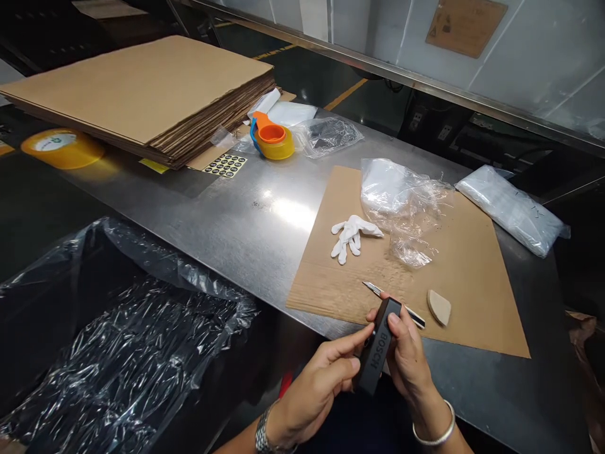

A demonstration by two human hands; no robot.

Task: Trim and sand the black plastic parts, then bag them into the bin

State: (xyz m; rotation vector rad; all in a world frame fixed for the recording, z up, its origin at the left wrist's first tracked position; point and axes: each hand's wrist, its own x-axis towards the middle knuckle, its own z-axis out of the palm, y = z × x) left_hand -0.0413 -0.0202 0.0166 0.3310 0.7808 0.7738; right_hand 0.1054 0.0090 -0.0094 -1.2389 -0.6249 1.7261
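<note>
Both hands hold a slim black Bosch-marked block [378, 345] at the near edge of the metal table [236, 214]. My left hand [317, 386] grips its lower left side with thumb and fingers closed. My right hand [407, 360] wraps its right side, thumb on the top end. Just beyond them a thin craft knife [375, 289] lies on a brown cardboard sheet [472, 296], its handle partly hidden by the block.
On the cardboard sheet lie white gloves [352, 236], crumpled clear plastic bags [401, 202] and a small beige wedge [439, 307]. A stack of flat cardboard [142, 88], tape rolls [274, 140] and a label sheet [225, 166] sit at the far left. A plastic-lined bin [113, 340] stands at the left.
</note>
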